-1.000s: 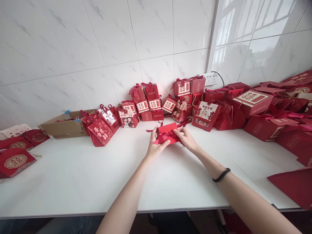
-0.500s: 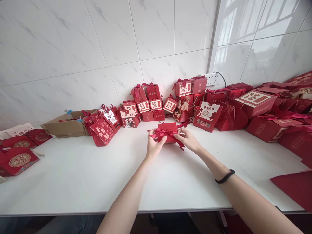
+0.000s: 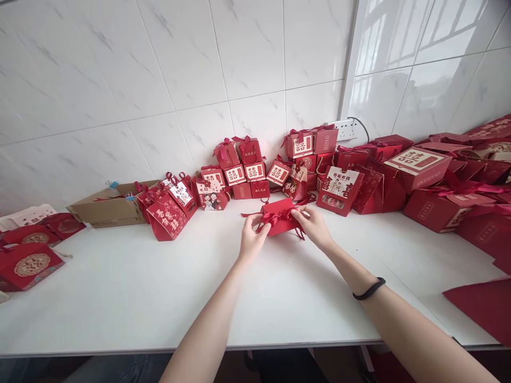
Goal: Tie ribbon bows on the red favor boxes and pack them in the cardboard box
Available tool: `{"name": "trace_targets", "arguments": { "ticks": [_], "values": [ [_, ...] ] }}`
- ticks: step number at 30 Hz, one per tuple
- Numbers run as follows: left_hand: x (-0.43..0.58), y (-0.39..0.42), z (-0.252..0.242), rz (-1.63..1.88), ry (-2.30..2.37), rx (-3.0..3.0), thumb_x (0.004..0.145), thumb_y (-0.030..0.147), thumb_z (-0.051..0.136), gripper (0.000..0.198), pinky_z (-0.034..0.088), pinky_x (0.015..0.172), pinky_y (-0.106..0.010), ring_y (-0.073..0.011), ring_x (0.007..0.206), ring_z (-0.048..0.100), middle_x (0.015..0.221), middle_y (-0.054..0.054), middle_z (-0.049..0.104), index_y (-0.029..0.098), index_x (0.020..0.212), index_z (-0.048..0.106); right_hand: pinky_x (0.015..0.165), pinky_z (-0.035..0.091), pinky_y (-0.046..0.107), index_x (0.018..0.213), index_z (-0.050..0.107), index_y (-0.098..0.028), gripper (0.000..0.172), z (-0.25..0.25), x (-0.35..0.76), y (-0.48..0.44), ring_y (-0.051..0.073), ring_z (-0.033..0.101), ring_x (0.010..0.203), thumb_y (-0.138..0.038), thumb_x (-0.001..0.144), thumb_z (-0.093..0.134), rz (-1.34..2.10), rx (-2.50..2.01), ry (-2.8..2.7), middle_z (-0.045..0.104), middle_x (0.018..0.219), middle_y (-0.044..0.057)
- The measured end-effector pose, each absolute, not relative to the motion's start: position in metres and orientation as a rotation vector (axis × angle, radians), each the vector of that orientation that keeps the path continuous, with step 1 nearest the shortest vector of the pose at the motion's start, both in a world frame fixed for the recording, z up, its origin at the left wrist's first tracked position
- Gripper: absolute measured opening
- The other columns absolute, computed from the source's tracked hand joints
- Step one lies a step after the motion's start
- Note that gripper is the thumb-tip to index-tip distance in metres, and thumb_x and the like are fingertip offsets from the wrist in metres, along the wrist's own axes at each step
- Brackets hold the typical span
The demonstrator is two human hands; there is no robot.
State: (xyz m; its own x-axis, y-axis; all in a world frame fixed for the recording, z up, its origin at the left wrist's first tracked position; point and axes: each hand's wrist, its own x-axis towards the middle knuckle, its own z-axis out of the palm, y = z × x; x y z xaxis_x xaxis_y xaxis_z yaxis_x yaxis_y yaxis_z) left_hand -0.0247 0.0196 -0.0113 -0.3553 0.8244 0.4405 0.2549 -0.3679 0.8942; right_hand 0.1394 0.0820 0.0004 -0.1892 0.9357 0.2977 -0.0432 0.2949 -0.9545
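Your left hand [image 3: 252, 238] and right hand [image 3: 316, 227] each have a pinching grip on the ribbon bow [image 3: 279, 216] across a red box [image 3: 278, 205].

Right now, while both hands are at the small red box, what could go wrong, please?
The right hand has its fingers at the ribbon bow, so an uneven pull might skew or loosen it. The red box could dent if either hand presses too hard. Beyond it, the stacked boxes might topple if bumped.
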Motion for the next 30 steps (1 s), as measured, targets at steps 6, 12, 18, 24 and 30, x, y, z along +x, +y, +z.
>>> {"name": "trace_targets", "arguments": {
  "ticks": [6,12,18,24,30],
  "values": [
    [-0.024,0.018,-0.011,1.733,1.369,1.437,0.064,0.022,0.069,0.047,0.049,0.086,-0.036,-0.0242,0.115,0.052,0.116,-0.01,0.057,0.021,0.107,0.049,0.063,0.053,0.034,0.074,0.055,-0.019,0.045,0.0,0.141,0.085,0.02,0.062,0.069,-0.061,0.062,0.067,1.184,-0.854,-1.438,0.065,0.076,0.006],
    [-0.023,0.016,-0.01,1.749,1.392,1.491,0.065,0.025,0.069,0.044,0.05,0.083,-0.032,-0.0228,0.111,0.053,0.111,-0.008,0.057,0.021,0.104,0.049,0.065,0.054,0.036,0.076,0.054,-0.019,0.043,-0.001,0.139,0.085,0.02,0.061,0.075,-0.058,0.062,0.066,1.154,-0.818,-1.458,0.063,0.08,0.005],
    [-0.025,0.017,-0.01,1.832,1.525,1.481,0.078,0.04,0.057,0.022,0.047,0.075,-0.028,-0.0192,0.092,0.055,0.09,-0.007,0.056,0.018,0.082,0.056,0.08,0.049,0.041,0.075,0.058,-0.019,0.034,-0.002,0.139,0.085,0.021,0.059,0.086,-0.05,0.064,0.065,1.058,-0.802,-1.495,0.062,0.084,0.005],
    [-0.027,0.019,-0.011,1.877,1.579,1.502,0.08,0.041,0.056,0.022,0.045,0.074,-0.027,-0.0161,0.082,0.054,0.086,-0.004,0.056,0.019,0.077,0.056,0.077,0.049,0.036,0.075,0.057,-0.02,0.029,0.003,0.139,0.078,0.019,0.059,0.081,-0.048,0.067,0.063,1.008,-0.76,-1.487,0.062,0.087,0.005],
    [-0.026,0.019,-0.013,1.878,1.577,1.5,0.08,0.04,0.055,0.021,0.045,0.072,-0.026,-0.0158,0.082,0.055,0.086,-0.004,0.057,0.019,0.077,0.055,0.076,0.049,0.034,0.076,0.055,-0.02,0.026,0.007,0.139,0.075,0.017,0.059,0.076,-0.041,0.064,0.066,0.988,-0.754,-1.446,0.061,0.082,0.002]
  ]
}}
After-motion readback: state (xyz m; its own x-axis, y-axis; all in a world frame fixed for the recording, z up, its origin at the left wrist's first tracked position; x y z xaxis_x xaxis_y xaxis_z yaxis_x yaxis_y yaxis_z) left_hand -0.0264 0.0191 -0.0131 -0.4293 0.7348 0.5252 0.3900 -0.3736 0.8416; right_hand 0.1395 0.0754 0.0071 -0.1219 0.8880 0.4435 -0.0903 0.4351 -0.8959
